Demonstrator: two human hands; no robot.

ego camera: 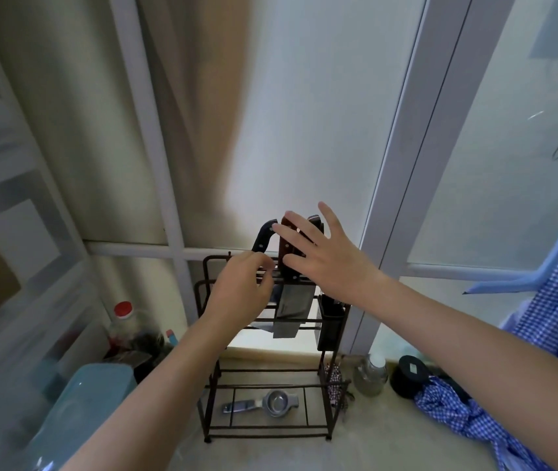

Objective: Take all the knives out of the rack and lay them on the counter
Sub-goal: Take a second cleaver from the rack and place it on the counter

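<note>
A dark wire rack [325, 375] stands on the counter [372, 447] against the window. Three knife handles stick up from its top: a black riveted handle [264, 236] on the left, a brown handle [286, 248] in the middle and a dark handle [315, 219] behind it. A wide cleaver blade [292, 302] hangs below the brown handle. My left hand [240, 295] has its fingertips pinched together at the base of the black handle. My right hand [325, 256] is spread flat in front of the brown and dark handles, its thumb low against the brown one.
A metal squeezer [270, 402] lies on the rack's bottom shelf, and a black cup [330, 322] hangs on its right side. A glass jar [372, 373], a black round lid [410, 375] and blue checked cloth [474, 416] sit right; a teal container [80, 402] and red-capped bottle [123, 312] left.
</note>
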